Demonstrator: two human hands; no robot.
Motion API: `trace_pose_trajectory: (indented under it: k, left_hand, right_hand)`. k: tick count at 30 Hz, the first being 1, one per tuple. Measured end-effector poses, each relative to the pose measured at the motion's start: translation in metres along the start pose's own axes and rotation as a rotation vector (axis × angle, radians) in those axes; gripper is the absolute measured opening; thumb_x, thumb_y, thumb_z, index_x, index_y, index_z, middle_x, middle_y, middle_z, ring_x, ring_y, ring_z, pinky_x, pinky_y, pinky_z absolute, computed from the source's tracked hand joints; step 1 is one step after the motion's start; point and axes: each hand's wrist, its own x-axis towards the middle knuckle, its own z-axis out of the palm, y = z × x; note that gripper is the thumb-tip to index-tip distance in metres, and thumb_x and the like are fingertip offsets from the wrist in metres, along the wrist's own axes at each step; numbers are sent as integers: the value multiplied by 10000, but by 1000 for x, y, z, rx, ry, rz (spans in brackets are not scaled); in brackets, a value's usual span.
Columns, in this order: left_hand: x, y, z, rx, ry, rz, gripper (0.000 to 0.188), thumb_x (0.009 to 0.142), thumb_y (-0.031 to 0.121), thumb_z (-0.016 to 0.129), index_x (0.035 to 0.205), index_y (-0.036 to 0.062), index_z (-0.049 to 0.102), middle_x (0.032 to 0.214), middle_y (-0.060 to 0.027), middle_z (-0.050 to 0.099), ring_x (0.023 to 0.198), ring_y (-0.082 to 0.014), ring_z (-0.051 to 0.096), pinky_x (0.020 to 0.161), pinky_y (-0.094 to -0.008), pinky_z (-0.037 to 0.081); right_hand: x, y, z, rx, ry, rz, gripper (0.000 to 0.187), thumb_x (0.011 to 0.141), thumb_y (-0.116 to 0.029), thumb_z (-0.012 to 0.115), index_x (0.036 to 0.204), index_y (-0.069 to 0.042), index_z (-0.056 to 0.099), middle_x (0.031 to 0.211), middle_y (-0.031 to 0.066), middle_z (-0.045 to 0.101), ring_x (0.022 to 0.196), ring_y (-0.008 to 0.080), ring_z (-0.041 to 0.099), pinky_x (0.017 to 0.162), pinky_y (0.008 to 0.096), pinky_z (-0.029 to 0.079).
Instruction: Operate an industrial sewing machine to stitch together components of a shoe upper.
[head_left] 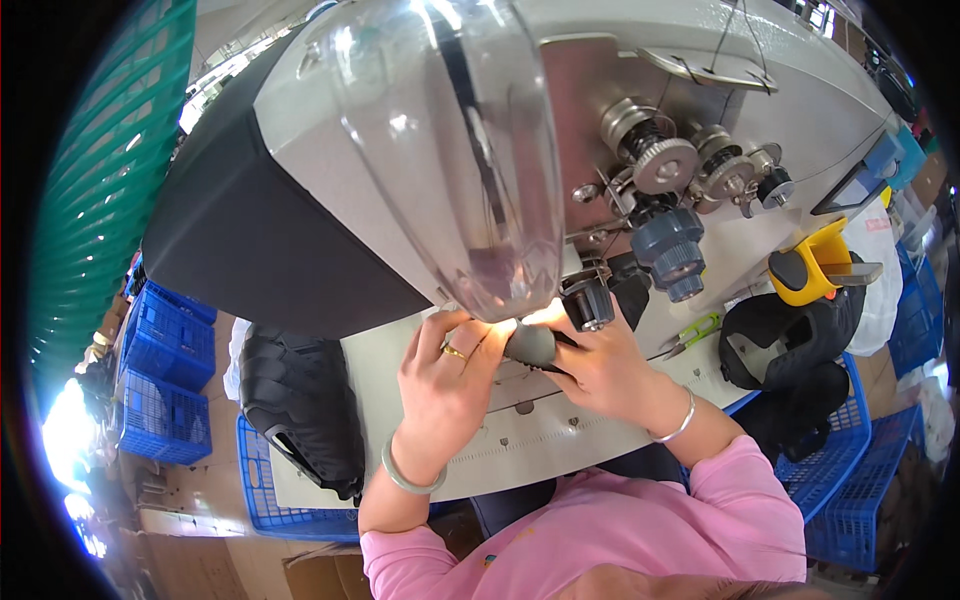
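My left hand (443, 385) and my right hand (612, 365) meet under the head of a sewing machine (640, 50). Between them is a small dark grey and black workpiece (532, 343), apparently fabric, with a rounded end toward me. My right fingers and thumb are closed on its right side. The left fingers are bent, thumb and fingertips pressed against its left side beside the lit needle area. A clear plastic guard (460, 170) and a dark knob (588, 303) hang just above and hide the needle and some fingertips.
Stacked black pieces (303, 400) lie at the table's left, more black pieces (785, 340) at the right. Green-handled snips (695, 332) and a yellow holder (812, 262) sit on the right. Blue crates (165, 415) stand left; a blue basket (850, 440) is at the right.
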Motion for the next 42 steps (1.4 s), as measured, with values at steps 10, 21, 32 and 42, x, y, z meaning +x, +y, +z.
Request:
trace_pose_trajectory:
  k: [10, 21, 32, 42]
  left_hand:
    - [2, 0, -3, 12, -42, 22, 331, 644, 28, 685, 972, 62, 710, 895, -35, 592, 908, -244, 604, 617, -329, 530]
    - [6, -4, -5, -27, -66, 12, 336, 649, -5, 661, 979, 50, 680, 939, -45, 583, 892, -246, 608, 618, -325, 546]
    - [9, -9, -8, -23, -107, 43, 344, 647, -14, 648, 988, 36, 657, 975, -61, 595, 868, -249, 622, 630, -313, 556]
    - [9, -6, -9, 20, -107, 89, 295, 668, 22, 639, 963, 6, 646, 1010, -79, 610, 913, -267, 632, 701, -353, 560]
  right_hand:
    - [3, -4, -4, -121, 23, -3, 351, 663, -54, 700, 1011, -74, 660, 1108, 62, 593, 1102, 250, 546, 914, 439, 404]
    - [2, -3, 5, -118, 100, -10, 342, 638, -67, 718, 974, -67, 659, 998, 50, 603, 999, 271, 559, 858, 421, 411]
    - [2, -4, 6, -144, 58, 19, 349, 650, -102, 750, 982, -73, 650, 958, 58, 574, 985, 290, 525, 869, 436, 392]
    - [3, -6, 6, -186, 43, 36, 303, 686, -171, 771, 950, -89, 649, 926, 59, 543, 962, 280, 512, 845, 426, 373]
